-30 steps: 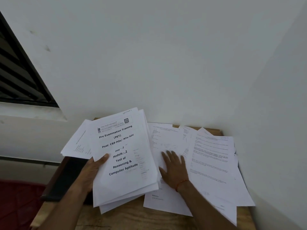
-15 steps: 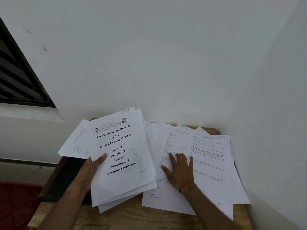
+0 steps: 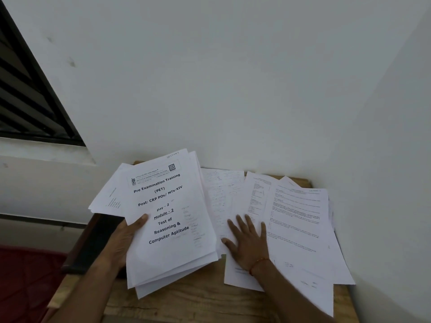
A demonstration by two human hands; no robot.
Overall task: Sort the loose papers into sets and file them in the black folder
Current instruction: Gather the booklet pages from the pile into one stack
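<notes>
My left hand (image 3: 127, 238) grips a thick stack of white papers (image 3: 170, 227) by its left edge, thumb on top; the top sheet reads "Pre Examination Training". The stack is lifted and tilted above the table's left part. My right hand (image 3: 248, 242) lies flat, fingers spread, on loose printed sheets (image 3: 296, 229) spread over the right half of the wooden table (image 3: 186, 299). The black folder (image 3: 93, 243) lies at the table's left edge, mostly hidden under the held stack and my left hand.
White walls close the table in at the back and on the right. A dark louvred window (image 3: 28, 94) is at upper left. A red surface (image 3: 25, 283) lies below the table on the left.
My right hand has slid right across the loose sheets, dragging a sheet and uncovering a handwritten page beside the held stack. The left hand keeps the stack almost still.
</notes>
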